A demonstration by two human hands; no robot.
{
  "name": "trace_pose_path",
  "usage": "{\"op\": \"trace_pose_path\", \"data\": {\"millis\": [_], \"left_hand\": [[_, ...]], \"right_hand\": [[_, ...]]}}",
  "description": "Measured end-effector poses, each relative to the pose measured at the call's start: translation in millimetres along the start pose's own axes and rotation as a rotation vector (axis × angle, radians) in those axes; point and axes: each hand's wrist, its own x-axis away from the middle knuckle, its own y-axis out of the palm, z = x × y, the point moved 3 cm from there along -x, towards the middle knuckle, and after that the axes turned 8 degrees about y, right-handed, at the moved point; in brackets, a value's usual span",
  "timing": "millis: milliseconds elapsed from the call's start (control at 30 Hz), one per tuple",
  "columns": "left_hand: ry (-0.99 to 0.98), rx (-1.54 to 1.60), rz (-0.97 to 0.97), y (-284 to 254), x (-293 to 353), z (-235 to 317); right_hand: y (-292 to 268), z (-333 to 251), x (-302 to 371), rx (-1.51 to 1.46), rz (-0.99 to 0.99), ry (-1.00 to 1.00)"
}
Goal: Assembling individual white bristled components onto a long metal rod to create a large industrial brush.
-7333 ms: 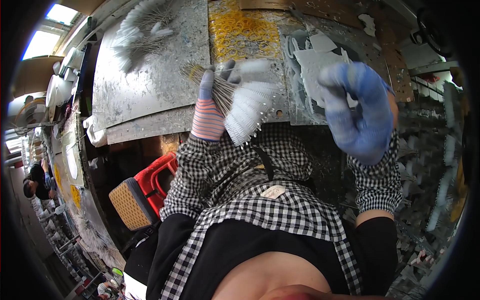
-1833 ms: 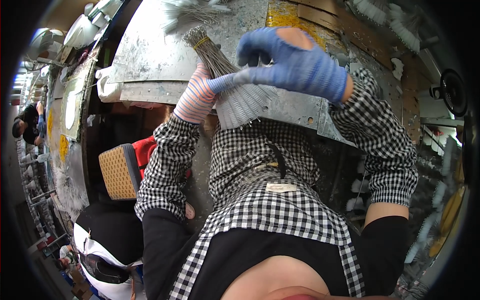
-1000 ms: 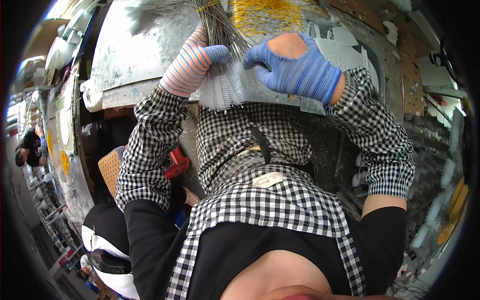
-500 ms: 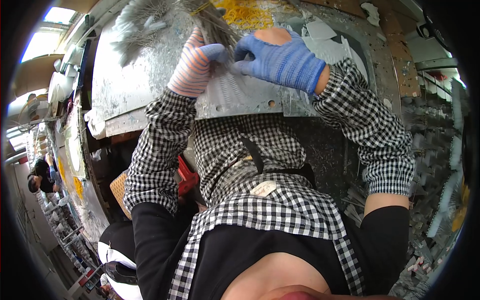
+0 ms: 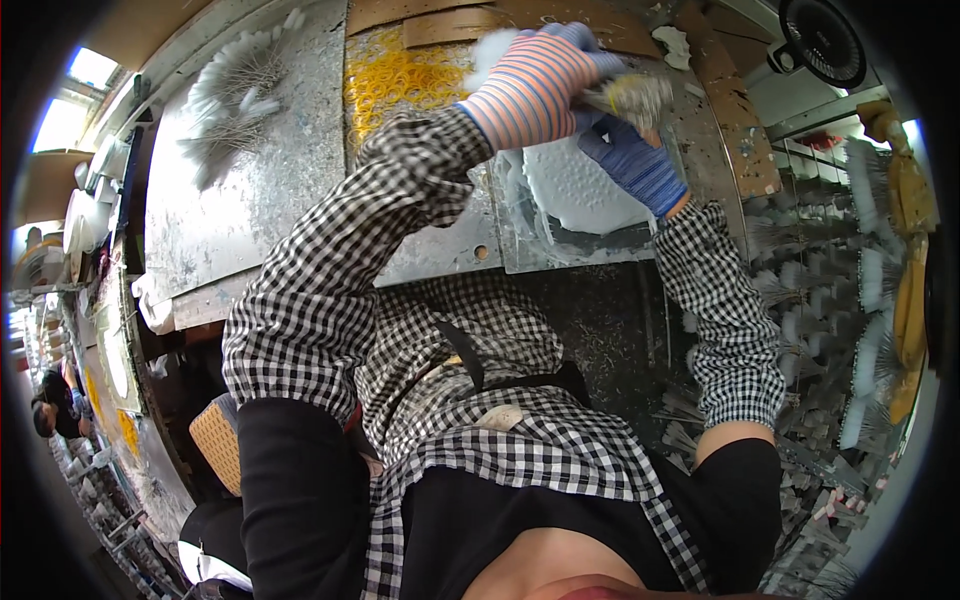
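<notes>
My left hand [image 5: 540, 85], in an orange-and-blue striped glove, is closed round a bundle of wire-stemmed brushes [image 5: 640, 95]. The bundle lies sideways above the table. Its pale stem ends and a yellow band stick out to the right, and blurred white bristles show left of the hand. Just below the stem end is my right hand [image 5: 635, 165], in a blue glove, thumb bent. Its fingers are partly hidden and blurred, so its hold on the bundle cannot be made out. Beneath the hands, thick white paste [image 5: 590, 190] is spread on a dark board.
Many yellow rubber bands [image 5: 400, 80] lie on the table left of my hands. Loose white brushes [image 5: 235, 95] are heaped further left. A black fan [image 5: 822, 42] stands at far right, above racks of hanging brushes [image 5: 800, 260]. Another person [image 5: 58, 405] is at far left.
Both hands have moved right with the bundle, from the metal table to above the white paste. The bundle has turned from upright in the picture to sideways.
</notes>
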Motion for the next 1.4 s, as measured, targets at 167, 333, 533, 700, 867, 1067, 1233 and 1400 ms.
{"op": "trace_pose_path", "data": {"millis": [167, 333, 533, 700, 867, 1067, 1233, 1400], "left_hand": [[0.366, -0.367, -0.216, 34.1, 5.7, 2.9], [0.392, -0.359, -0.257, 51.0, 12.0, 2.2], [0.389, -0.396, -0.283, 48.5, 18.4, 2.1], [0.358, -0.326, -0.307, 52.3, 14.3, 3.9], [0.317, -0.268, -0.301, 38.8, 22.0, 0.1], [-0.042, -0.116, 0.167, -11.6, 42.8, 16.5], [-0.362, 1.028, 0.837, -44.2, 105.5, 8.7], [-0.627, 1.337, 0.807, -49.5, 159.2, 39.2]], "right_hand": [[45.9, 36.5, -0.3, 0.059, 0.057, -0.196], [58.5, 44.3, 6.6, -0.118, 0.173, -0.185], [65.9, 44.1, 4.5, -0.264, 0.086, -0.083], [61.5, 49.7, 8.0, -0.218, 0.173, -0.174], [58.9, 26.3, 4.9, 0.083, 0.146, -0.284], [-16.0, -52.7, 47.6, -0.069, 0.330, -0.158], [-86.7, -106.1, 146.7, -0.309, 0.585, -0.146], [-98.4, -80.4, 194.3, -0.671, 0.803, -0.175]]}}
